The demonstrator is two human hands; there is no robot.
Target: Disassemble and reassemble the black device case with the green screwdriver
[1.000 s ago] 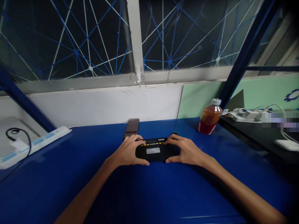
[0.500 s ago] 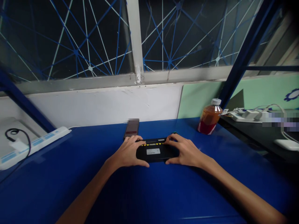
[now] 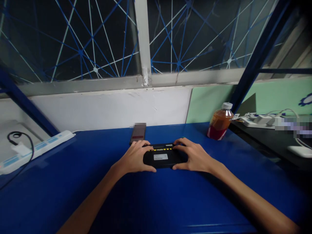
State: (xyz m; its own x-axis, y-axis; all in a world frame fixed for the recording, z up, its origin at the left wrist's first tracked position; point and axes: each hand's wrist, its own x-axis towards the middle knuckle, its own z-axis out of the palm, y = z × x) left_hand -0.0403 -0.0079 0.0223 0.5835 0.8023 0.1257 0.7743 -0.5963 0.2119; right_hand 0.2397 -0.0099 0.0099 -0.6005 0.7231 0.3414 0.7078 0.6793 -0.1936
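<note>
A flat black device (image 3: 168, 161) with a white label and a row of small yellow marks lies at the middle of the blue table (image 3: 156, 198). My left hand (image 3: 136, 157) grips its left end, thumb along the near edge and fingers over the far side. At the right end, my right hand (image 3: 193, 156) holds it the same way, its index finger bent near the yellow marks. Just beyond my left hand a phone-like dark slab (image 3: 138, 133) rests on the table.
A bottle of orange-red drink (image 3: 219, 123) stands at the back right. On the left lies a white power strip (image 3: 46, 147) with a black cable. Another power strip (image 3: 259, 122) and cables sit on a black surface at the right. Behind the table are a wall and windows.
The view has shifted very slightly. Both hands keep their hold on the black device, with hardly any change in their fingers.
</note>
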